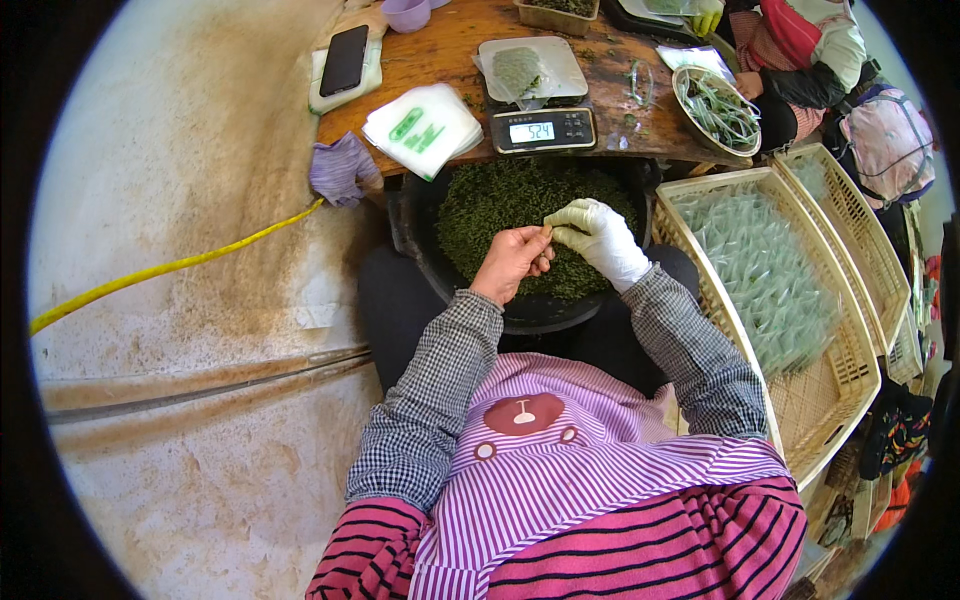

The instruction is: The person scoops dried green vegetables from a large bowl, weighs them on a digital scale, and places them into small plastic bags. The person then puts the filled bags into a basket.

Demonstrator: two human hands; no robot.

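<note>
My left hand (517,261), bare, meets my right hand (597,243), in a white glove, above a black tub (545,317) between my knees. The fingertips of both are pinched together and touch; anything between them is too small to make out. Dark green leafy bits (490,205) fill the tub. On the table just beyond, a digital scale (543,130) with a lit display carries a clear plastic bag (517,72) of green leaves. A stack of white plastic bags (422,130) with green print lies left of it.
A cream plastic crate (752,187) of filled clear bags (760,270) stands at my right. A basket of ties (718,110), a black phone (344,60) and a purple cloth (343,168) are around the wooden table (450,45). A yellow hose (180,264) runs left. Another person (810,60) sits at far right.
</note>
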